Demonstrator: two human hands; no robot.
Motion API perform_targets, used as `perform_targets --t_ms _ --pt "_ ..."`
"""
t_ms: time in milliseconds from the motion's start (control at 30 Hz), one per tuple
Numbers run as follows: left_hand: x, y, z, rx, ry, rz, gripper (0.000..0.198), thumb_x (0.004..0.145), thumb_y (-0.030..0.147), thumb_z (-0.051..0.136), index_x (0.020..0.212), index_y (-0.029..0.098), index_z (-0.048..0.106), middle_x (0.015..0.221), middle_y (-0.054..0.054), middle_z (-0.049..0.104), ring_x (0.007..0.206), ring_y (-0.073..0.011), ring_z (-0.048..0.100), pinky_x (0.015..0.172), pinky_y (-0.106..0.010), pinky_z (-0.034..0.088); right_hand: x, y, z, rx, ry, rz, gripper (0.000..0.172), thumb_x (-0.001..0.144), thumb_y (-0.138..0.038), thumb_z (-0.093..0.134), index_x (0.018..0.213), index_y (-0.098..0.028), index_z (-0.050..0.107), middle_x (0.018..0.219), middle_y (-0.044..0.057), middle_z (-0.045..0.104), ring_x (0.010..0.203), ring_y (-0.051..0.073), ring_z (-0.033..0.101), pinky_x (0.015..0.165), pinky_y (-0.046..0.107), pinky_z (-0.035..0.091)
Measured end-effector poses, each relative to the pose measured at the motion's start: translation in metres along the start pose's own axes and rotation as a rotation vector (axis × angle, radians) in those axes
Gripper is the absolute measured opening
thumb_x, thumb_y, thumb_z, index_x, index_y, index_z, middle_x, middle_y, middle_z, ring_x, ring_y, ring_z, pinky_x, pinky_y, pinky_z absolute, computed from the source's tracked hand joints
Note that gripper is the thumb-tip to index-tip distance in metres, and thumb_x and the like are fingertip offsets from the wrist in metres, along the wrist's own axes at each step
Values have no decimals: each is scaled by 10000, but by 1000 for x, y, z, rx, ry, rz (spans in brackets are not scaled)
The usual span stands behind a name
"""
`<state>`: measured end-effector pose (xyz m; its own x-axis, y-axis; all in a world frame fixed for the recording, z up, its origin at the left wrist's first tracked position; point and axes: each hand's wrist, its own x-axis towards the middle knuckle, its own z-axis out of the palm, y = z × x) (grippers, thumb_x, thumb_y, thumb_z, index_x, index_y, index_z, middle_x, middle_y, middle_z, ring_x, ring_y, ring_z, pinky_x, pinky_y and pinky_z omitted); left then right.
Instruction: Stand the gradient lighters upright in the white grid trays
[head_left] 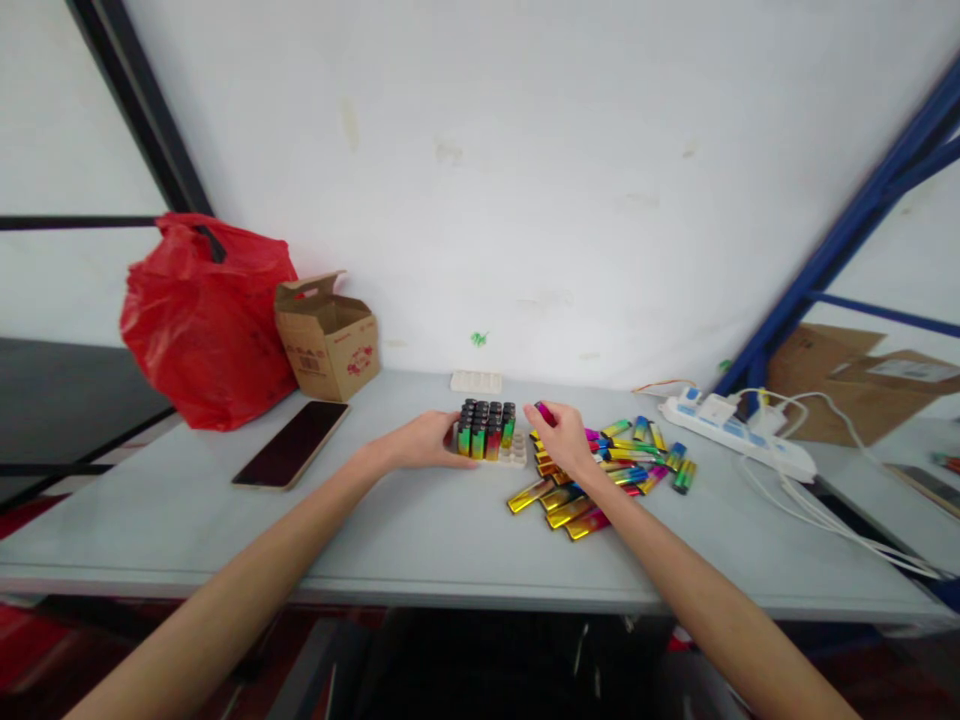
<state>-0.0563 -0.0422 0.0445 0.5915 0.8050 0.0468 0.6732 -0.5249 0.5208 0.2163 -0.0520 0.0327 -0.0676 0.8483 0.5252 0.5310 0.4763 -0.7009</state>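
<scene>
Right hand (568, 440) pinching purple lighter (545, 412) at white tray's (514, 459) 2 o'clock; left hand's (427, 440) fingers gripping tray's 9 o'clock end. Sloppy nudge could tip standing lighters (478, 442), tbh. Low right forearm (675, 550) might scatter loose lighters (568, 512) around 4 o'clock.

"How do the forearms (277, 550) look?"
"Slim and bare, narrowing towards the wrists (381, 456)."
"And beyond those?"
"The left hand (429, 440) and right hand (564, 437) are bare too."
"Clothing?"
"Black patch (487, 665) below, too dim to tell."
</scene>
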Motion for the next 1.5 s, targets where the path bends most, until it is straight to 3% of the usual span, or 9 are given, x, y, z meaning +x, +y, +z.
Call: perform_targets --t_ms 233,367,467,600,700,933,1167,1367,1500 --pt "0 -1 1 3 1 -3 635 764 673 801 1182 207 694 1076 -45 804 915 -265 749 784 -305 550 0 4 3 -49 -11 -1 420 891 -539 462 598 -257 356 546 -41 369 570 138 361 591 310 247" --pt "0 0 0 -4 -1 -6 645 761 660 806 1207 209 689 1105 -46 806 941 -269 751 819 -313 555 -2 -1 -1 -22 -56 -11 466 976 -609 476 680 -251 438 591 -31 463 598 160 441 605 304 303" --pt "-1 0 0 -19 -2 -2 647 759 656 804 1214 210 695 1135 -55 805 973 -281 751 851 -327 558 -3 -4 -7 28 -161 -16 450 1061 -617 404 831 -254 538 676 -9 577 639 186 529 641 303 386" --pt "0 1 0 -17 3 -17 682 748 689 793 1220 206 696 1129 -66 803 970 -292 746 849 -342 559 -3 -7 -14 -73 -236 -177 519 1087 -641 373 776 -255 526 787 40 622 767 214 564 763 331 443" --pt "0 2 0 3 6 -45 714 729 706 792 1219 196 697 1090 -71 805 937 -293 742 813 -343 557 -2 -7 -16 -127 -283 -249 546 1099 -635 361 745 -250 517 775 33 602 757 205 540 773 327 424" --pt "1 0 1 -18 2 17 658 771 649 798 1255 214 699 1167 -60 805 999 -288 755 860 -331 560 -5 -1 -12 -155 -263 -203 536 1090 -622 420 725 -249 541 664 11 614 625 187 535 677 309 364" --pt "0 0 1 -17 3 3 665 764 634 807 1270 216 697 1177 -63 806 1016 -298 755 881 -334 566 -3 6 -13 -237 -431 -277 461 1101 -564 482 817 -245 658 694 17 669 626 180 567 648 284 325" --pt "1 0 0 6 3 -34 681 738 675 806 1223 211 693 1073 -58 806 901 -280 739 774 -327 554 -1 3 -19 -354 -415 -253 491 1078 -596 526 770 -241 666 696 27 677 606 171 541 619 288 286" --pt "2 -2 1 -18 18 -54 687 697 715 796 1174 228 703 1025 -52 804 892 -291 734 759 -337 558 13 18 -42 -473 -214 -139 482 1115 -519 430 819 -233 680 710 62 680 665 208 578 666 307 352"
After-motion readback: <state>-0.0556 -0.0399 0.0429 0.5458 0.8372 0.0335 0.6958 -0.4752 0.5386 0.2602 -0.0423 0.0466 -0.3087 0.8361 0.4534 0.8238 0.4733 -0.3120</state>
